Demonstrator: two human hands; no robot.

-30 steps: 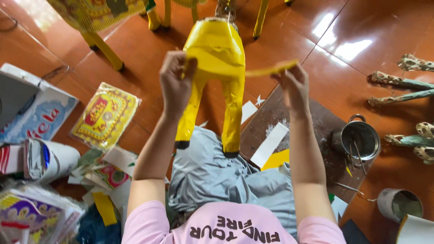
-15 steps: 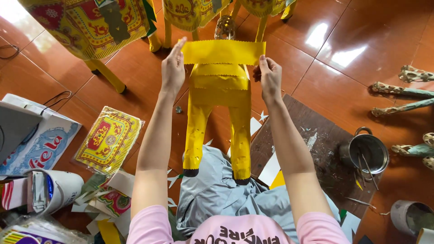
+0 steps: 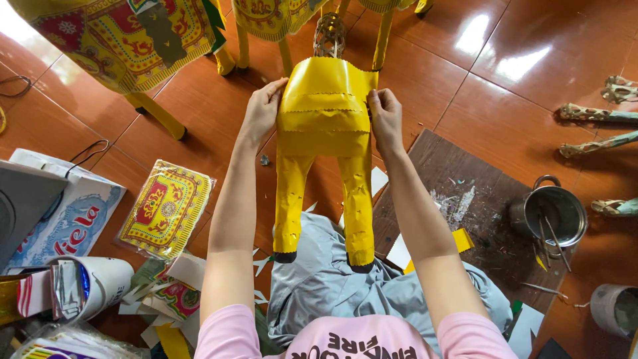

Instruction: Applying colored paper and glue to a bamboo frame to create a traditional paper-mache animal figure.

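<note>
A yellow paper animal figure with two long legs and black hooves stands upright on my lap. Yellow paper with scalloped edges covers its body. My left hand presses the paper against the figure's left side. My right hand pinches the paper at the figure's right side. A woven bare frame sticks up from the top of the figure.
Finished figures draped in red and yellow patterned paper stand on the tiled floor ahead. A patterned paper packet and boxes lie at left. A wooden board, a metal pot with sticks and paper scraps lie at right.
The yellow strip that was held stretched above the figure now lies flat over its body. Both hands have moved down to the figure's sides.
</note>
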